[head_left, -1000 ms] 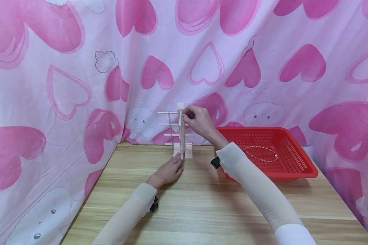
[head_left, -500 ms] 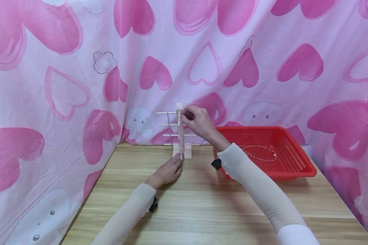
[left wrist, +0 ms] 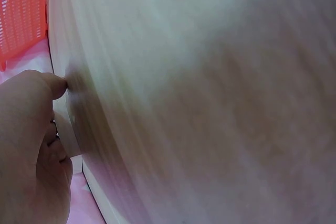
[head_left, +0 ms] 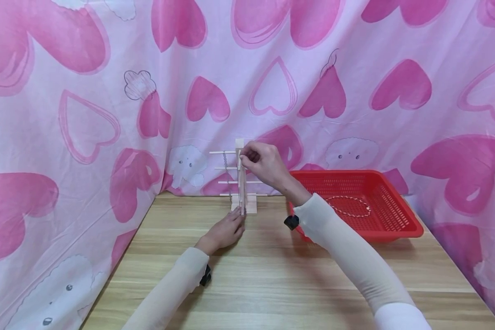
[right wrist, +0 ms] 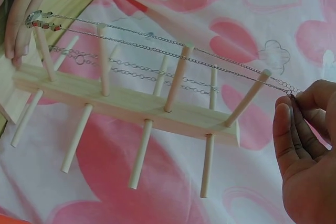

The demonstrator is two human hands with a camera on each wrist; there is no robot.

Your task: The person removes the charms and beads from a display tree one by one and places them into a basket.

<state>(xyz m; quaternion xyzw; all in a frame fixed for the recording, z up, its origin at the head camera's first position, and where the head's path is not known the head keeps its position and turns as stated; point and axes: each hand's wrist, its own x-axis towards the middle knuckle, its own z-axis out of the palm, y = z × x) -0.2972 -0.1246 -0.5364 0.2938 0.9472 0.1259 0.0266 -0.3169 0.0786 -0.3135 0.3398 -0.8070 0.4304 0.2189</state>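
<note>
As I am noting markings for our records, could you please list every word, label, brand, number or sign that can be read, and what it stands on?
None: no text, number or sign can be read in any view.
Pink curtain: printed pictures only, such as hearts.
Red basket and wooden rack: no legible marking.
Black pieces at the wrists: too small to tell.

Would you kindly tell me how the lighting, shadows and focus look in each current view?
Head view: evenly lit, soft shadows on the table near the red basket; left wrist view: table grain badly blurred, with a broad dark shadow beside the left hand; right wrist view: slightly soft, yet the silver chain and wooden rack stay distinguishable.
</note>
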